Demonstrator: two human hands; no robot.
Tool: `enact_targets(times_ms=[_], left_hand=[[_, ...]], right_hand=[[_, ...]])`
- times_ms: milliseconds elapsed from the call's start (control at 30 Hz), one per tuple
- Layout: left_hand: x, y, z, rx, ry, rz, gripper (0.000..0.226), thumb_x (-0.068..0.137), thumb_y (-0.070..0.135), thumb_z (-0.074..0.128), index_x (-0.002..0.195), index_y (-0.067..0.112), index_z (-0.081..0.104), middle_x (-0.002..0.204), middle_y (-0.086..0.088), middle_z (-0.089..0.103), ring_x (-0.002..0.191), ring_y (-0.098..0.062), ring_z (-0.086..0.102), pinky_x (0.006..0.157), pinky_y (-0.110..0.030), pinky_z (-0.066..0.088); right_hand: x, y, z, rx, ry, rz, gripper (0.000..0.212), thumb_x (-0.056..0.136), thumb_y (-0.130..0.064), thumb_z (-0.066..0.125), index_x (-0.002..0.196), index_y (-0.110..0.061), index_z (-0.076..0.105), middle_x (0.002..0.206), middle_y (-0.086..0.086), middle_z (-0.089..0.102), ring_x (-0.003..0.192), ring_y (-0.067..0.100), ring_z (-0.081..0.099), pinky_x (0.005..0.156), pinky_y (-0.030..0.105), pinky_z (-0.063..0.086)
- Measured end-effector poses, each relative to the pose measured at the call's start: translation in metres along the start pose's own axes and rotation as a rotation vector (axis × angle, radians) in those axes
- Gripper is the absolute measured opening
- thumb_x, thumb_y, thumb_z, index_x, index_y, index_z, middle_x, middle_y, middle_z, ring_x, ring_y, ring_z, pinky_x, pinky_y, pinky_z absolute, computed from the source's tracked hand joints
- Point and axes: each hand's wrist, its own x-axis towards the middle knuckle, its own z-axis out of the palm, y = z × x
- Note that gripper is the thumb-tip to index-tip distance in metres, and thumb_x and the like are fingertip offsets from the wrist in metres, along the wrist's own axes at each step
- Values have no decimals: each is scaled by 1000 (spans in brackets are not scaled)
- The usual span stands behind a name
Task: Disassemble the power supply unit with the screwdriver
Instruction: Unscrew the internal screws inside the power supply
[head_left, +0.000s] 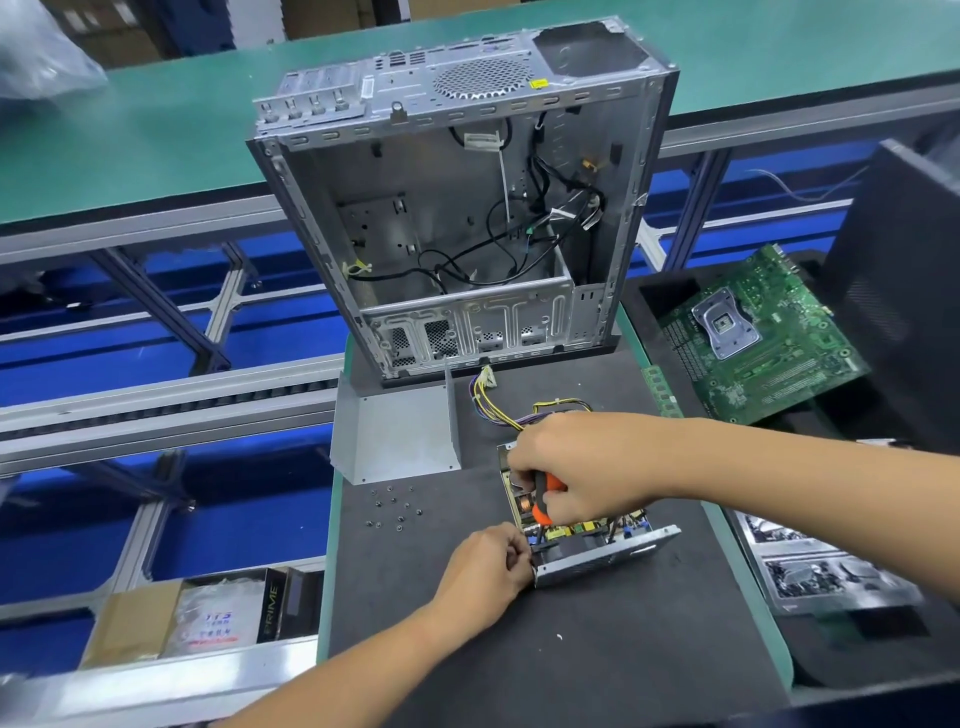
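The opened power supply unit (597, 551) lies on the dark mat, its circuit board and copper coil exposed. My right hand (582, 467) grips the orange-and-black screwdriver (543, 501), which points down into the board. My left hand (488, 566) holds the unit's near left corner with curled fingers. A bundle of yellow and purple wires (498, 402) runs from the unit toward the back. The grey metal cover (397, 431) lies off to the left, apart from the unit. Several loose screws (395, 509) are scattered on the mat below the cover.
An empty computer case (462, 218) stands upright behind the mat, with cables inside. A green motherboard (758, 332) rests in a black tray at right, with a RAM stick (662, 392) beside it. Boxes (208, 618) sit low at left. A green conveyor (130, 130) runs behind.
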Motion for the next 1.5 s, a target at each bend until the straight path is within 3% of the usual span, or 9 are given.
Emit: enact_targets(times_ms=[367,533,733,967,1100,1200,1300,1367,1500], left_hand=[[1,2,-2,125,-47,35,8,85,23,48,81,27,42,65,9,48,64,-16,43,62,-29,38],[3,3,-6,130,-70,47,7,87,23,48,84,25,43,64,9,47,64,-18,43,63,-31,38],[4,7,-10,103,-83,34,8,88,22,49,83,23,44,63,9,47,62,-17,42,60,-30,36],[2,6,-9,-50,-49,-33,20,83,16,58,71,29,51,58,11,53,50,-2,43,57,-20,39],[0,9,-8,-115,-27,-55,25,81,12,57,64,29,51,53,13,50,49,-1,42,55,-19,38],[-3,11,-9,-188,-34,-68,35,78,5,53,52,28,46,43,14,43,44,-4,35,48,-17,29],[-2,13,-9,-216,-45,-117,35,76,3,51,51,26,42,40,14,41,42,-2,35,48,-17,29],[1,14,-11,-228,-76,-155,28,79,4,52,60,25,48,46,14,45,40,1,39,48,-16,33],[7,14,-16,-249,-135,-212,23,82,7,58,69,25,54,57,9,53,44,1,43,49,-16,38]], right_hand=[[0,-2,6,42,55,78,10,80,-23,57,87,-17,56,92,3,62,87,26,56,72,37,51],[-1,0,8,79,126,136,9,81,-23,57,79,-19,49,68,-7,47,76,23,49,49,26,31],[-2,1,6,194,136,235,7,82,-22,59,81,-17,55,73,-2,57,75,23,52,57,31,40],[-2,-7,13,10,134,203,8,81,-17,52,77,-12,47,85,11,60,78,30,55,61,36,46],[2,-19,25,-128,181,172,21,84,-15,49,71,-14,33,76,5,45,64,27,41,52,30,27],[4,-31,37,-224,210,117,13,88,-15,52,85,-17,39,88,5,52,68,26,51,58,30,28],[4,-31,33,-176,194,167,24,86,-12,52,74,-15,32,77,1,44,59,21,43,53,28,25],[3,-27,25,-73,173,238,29,83,-11,51,66,-15,28,69,0,37,61,26,42,53,32,31],[-1,-23,16,-10,175,273,4,84,-15,52,83,-11,51,90,11,59,84,33,58,72,40,48]])
